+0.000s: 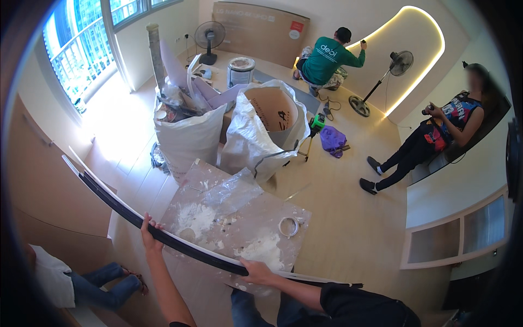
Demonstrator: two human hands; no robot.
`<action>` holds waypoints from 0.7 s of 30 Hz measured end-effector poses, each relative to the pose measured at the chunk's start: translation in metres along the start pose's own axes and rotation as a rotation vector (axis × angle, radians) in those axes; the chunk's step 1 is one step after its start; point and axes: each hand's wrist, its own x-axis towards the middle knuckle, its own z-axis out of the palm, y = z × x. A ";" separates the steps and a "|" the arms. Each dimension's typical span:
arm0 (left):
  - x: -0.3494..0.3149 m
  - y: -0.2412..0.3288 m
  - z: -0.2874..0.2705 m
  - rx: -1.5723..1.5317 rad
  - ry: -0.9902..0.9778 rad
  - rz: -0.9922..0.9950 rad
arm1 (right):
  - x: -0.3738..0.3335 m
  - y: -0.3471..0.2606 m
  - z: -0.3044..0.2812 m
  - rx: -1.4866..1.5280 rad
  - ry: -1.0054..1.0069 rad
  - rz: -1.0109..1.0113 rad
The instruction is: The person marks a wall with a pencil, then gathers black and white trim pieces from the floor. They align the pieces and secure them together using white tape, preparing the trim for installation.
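A long, slightly bowed black-and-white strip (190,251) runs across in front of me, from the upper left down to the lower right. Its black part looks like a sleeve, with thin white pieces beside it reaching past both ends. My left hand (151,233) is closed round it left of the middle. Further right, my right hand (258,272) grips it where the black part stops. Below the strip lies a board (294,210) dusted with white powder. On the board are a crumpled clear plastic sheet (234,191) and a roll of tape (288,226).
Two filled white sacks (188,139) (239,131) stand beyond the board, near a paint bucket (240,71) and fans (210,39) (400,64). A person in green (327,60) crouches by a lit arch; another stands right (425,131). A person in jeans (103,286) sits lower left.
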 end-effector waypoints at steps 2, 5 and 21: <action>0.011 0.003 -0.019 0.003 0.006 -0.016 | 0.004 -0.009 0.008 -0.032 -0.004 0.009; 0.025 0.000 -0.042 0.008 0.047 -0.034 | 0.010 -0.018 0.018 -0.105 -0.007 0.051; 0.055 -0.006 -0.089 -0.010 0.125 -0.101 | 0.001 -0.001 0.048 -0.252 0.213 0.032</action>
